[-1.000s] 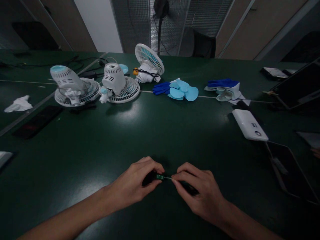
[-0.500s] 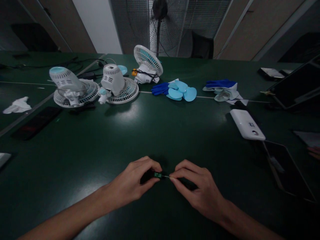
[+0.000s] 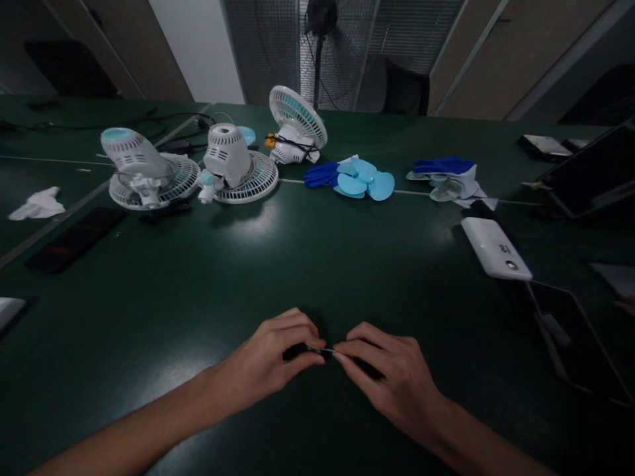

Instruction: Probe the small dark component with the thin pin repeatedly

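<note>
My left hand [image 3: 270,360] and my right hand [image 3: 384,383] meet low over the dark green table [image 3: 317,264], fingertips pinched together. Between them is a small dark tool [image 3: 298,351] with a thin metal tip. The left fingers wrap its dark body; the right thumb and forefinger pinch the tip end. A further dark piece lies under the right palm; I cannot make it out.
Three small white-and-blue fans [image 3: 149,173] [image 3: 238,168] [image 3: 297,129] lie at the back left. A blue fan blade [image 3: 364,180] on a blue glove and more gloves [image 3: 444,175] lie further right. A white power bank [image 3: 496,248] and tablets [image 3: 570,337] sit right; a phone [image 3: 74,241] left.
My two hands have closed in on each other, so the small green part seen between the fingertips earlier is now covered. The view has shifted slightly.
</note>
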Demonstrator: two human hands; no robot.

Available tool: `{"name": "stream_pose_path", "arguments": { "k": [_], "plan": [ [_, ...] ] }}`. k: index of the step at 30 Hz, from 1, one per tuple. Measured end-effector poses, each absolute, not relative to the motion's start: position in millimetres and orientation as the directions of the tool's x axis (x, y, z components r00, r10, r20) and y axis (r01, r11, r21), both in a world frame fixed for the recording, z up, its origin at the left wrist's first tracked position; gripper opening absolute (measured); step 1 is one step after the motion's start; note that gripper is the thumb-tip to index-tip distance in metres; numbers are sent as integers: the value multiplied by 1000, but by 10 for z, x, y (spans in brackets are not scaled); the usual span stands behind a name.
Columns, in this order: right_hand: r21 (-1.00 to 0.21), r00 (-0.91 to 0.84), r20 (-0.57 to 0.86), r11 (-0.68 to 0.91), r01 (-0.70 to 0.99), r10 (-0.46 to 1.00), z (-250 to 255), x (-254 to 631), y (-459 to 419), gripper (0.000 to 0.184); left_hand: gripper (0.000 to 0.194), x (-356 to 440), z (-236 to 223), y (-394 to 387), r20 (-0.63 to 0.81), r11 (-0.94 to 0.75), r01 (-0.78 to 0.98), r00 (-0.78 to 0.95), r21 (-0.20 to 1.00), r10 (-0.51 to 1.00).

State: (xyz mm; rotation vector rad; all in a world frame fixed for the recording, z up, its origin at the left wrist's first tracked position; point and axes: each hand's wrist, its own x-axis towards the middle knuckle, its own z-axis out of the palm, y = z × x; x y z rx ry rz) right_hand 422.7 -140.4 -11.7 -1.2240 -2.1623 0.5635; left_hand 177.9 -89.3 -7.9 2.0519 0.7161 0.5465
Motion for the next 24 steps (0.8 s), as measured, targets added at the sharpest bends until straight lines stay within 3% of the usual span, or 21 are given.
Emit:
{"name": "stream_pose_path", "arguments": {
  "k": [24],
  "plan": [
    [-660,-435,213,457,596,875,-110,4240,-1411,15,14,1780,-92,-891,65,-388,305,708,870,703]
  ]
}}
